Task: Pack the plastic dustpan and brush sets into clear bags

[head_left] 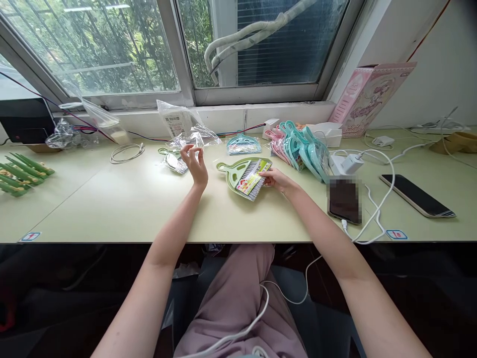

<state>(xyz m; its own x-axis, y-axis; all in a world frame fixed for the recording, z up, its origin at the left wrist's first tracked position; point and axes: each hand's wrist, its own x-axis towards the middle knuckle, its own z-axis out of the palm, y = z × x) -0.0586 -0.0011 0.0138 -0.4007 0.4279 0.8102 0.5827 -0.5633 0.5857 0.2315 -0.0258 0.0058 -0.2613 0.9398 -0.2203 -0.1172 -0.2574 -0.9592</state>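
Head view. The green dustpan (232, 175), the landmark here, lies at or just above the tabletop (122, 214), with its handle toward the left; contact beneath it cannot be confirmed. A grey-bristled brush (257, 191) lies across it, bearing a printed card (250, 183). The right hand (276, 180), at the dustpan's right side, pinches the card's edge between thumb and fingers. The left hand (196, 166), left of the dustpan, is raised with fingers bent and loosely spread, apparently holding nothing. Beyond the dustpan is a blue dustpan set (244, 144); to its right lies a pile of teal and pink sets (311, 154).

Likely faults: a one-sided pinch could crease the card or let the brush swing out of the dustpan. With no left-hand support, the dustpan could twist or skid. The right forearm (322, 223), passing near the phone (343, 199) right of the dustpan, could catch the white cable (393, 174) and drag the phone.

Writing: the card, yellow-green with colored pictures, carries print too small to read. Print on the clear bag (179, 122), beyond and left of the dustpan, and on the pink box (372, 99), far to its right, is likewise illegible; no brand can be identified.
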